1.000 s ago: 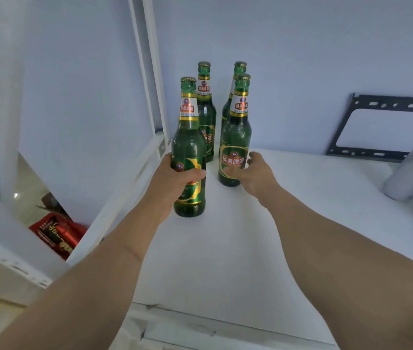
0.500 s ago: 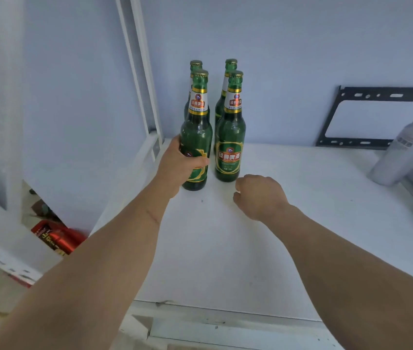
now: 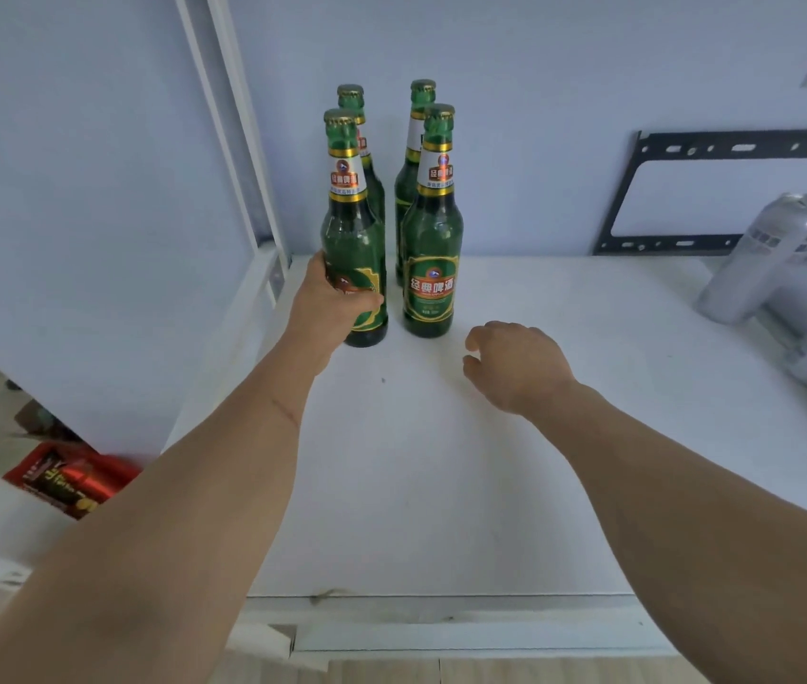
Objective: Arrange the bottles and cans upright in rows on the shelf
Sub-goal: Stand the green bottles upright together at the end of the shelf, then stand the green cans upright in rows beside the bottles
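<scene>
The four green beer bottles stand at the far left of the white shelf, two rows of two; the near-left bottle is upright with the left hand wrapped round its lower body, fingers curled on the glass; behind it the far-left bottle shows mostly its neck and cap; the near-right bottle stands just beside the held one, label facing the camera, with the far-right bottle behind it; every long axis runs vertical, caps up. The right hand hovers near the shelf, apart from the bottles, fingers loosely curled and holding nothing. At the far right a silver can leans tilted, not yet upright. The risk, I judge: the held bottle sits close to its neighbours, so a sideways nudge could knock one over; tall narrow glass tips easily.
</scene>
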